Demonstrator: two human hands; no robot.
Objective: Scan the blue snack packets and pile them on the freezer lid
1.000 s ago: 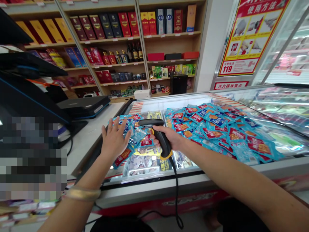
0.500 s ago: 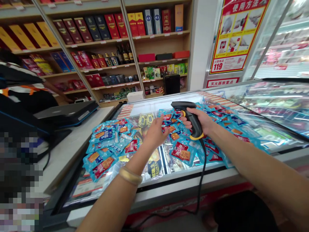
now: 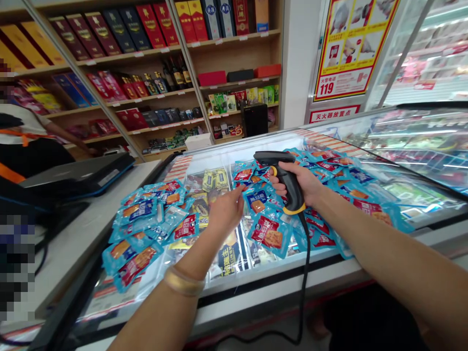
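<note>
My right hand (image 3: 298,183) is wrapped round the handle of a black and yellow barcode scanner (image 3: 290,187), whose head points left above a pile of snack packets. From its base a black cable hangs over the freezer's front edge. My left hand (image 3: 225,210), below a gold bangle (image 3: 184,281), hovers over the glass with its index finger stretched out and its other fingers loosely bent. Its tips are beside a blue-labelled snack packet (image 3: 257,200); nothing shows in its grasp. Nearer to me lies a red-labelled packet (image 3: 269,233). Another pile of packets (image 3: 137,209) lies left.
The packets lie on a glass-topped chest freezer (image 3: 325,265) with goods inside. A counter bearing a dark flat device (image 3: 84,173) stands left, with a person (image 3: 25,131) behind it. Shelves of boxed goods (image 3: 124,29) line the back. A poster (image 3: 351,48) is behind.
My view has shifted slightly right and down. My left hand has drawn its fingers closer together, and a blue-labelled packet now shows fully beside it. The scanner stays in my right hand.
</note>
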